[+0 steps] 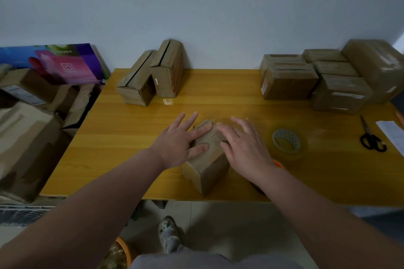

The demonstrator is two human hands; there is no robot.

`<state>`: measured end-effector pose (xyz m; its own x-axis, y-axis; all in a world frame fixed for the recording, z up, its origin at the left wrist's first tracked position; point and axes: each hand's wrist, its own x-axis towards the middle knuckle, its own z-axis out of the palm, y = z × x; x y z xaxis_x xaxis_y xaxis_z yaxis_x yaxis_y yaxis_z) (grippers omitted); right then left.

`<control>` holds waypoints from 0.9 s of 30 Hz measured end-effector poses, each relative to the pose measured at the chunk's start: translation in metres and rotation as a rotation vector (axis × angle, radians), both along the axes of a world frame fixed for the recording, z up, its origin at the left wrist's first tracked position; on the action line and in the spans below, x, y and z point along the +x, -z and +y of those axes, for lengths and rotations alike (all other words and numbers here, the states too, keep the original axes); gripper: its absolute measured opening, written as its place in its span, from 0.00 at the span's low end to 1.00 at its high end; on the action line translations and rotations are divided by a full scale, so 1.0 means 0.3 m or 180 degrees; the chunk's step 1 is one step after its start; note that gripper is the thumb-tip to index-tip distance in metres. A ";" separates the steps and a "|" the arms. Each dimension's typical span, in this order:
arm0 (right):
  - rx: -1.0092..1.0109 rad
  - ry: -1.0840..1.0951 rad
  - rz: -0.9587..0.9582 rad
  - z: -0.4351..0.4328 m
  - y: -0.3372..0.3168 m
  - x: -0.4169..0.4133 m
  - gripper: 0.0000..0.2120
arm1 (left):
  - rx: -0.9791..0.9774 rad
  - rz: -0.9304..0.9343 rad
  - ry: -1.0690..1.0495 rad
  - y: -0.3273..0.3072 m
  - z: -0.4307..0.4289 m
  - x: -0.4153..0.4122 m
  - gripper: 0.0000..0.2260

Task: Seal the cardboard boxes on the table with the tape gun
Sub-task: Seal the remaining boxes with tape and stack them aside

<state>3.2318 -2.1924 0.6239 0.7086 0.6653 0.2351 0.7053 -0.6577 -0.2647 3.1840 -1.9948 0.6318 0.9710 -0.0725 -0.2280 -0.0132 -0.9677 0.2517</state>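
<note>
A small cardboard box [207, 166] lies near the front middle of the yellow wooden table [240, 98]. My left hand [180, 144] lies flat on its top left side, fingers straight and spread. My right hand [244, 146] presses flat on its top right side. A shiny strip of clear tape runs along the box's top between the hands. An orange part [279, 164], perhaps the tape gun, peeks out behind my right wrist, mostly hidden. A roll of clear tape [287, 142] lies on the table to the right of the box.
Two unsealed boxes [150, 76] stand at the back left by the wall. Several boxes [328, 78] are stacked at the back right. Black scissors [371, 137] and a paper sheet [391, 135] lie at the right edge. Larger cartons [28, 133] pile up left of the table.
</note>
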 end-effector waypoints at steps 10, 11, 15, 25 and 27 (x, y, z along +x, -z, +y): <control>0.0210 0.0688 0.1194 -0.070 0.009 0.024 0.42 | -0.0250 -0.2179 0.0661 0.057 -0.033 -0.043 0.15; 0.0142 0.0632 0.1318 -0.076 0.015 0.029 0.43 | -0.0297 -0.2177 0.0661 0.060 -0.038 -0.047 0.15; -0.0004 0.0272 0.1614 -0.092 0.021 0.039 0.43 | -0.0380 -0.2141 0.0618 0.079 -0.037 -0.066 0.15; -0.0690 -0.0158 0.1075 -0.089 0.008 0.040 0.44 | -0.0323 -0.2268 0.0495 0.103 -0.041 -0.083 0.16; -0.0931 -0.0171 0.0810 -0.085 -0.008 0.032 0.44 | -0.0327 -0.2282 0.0488 0.106 -0.045 -0.083 0.16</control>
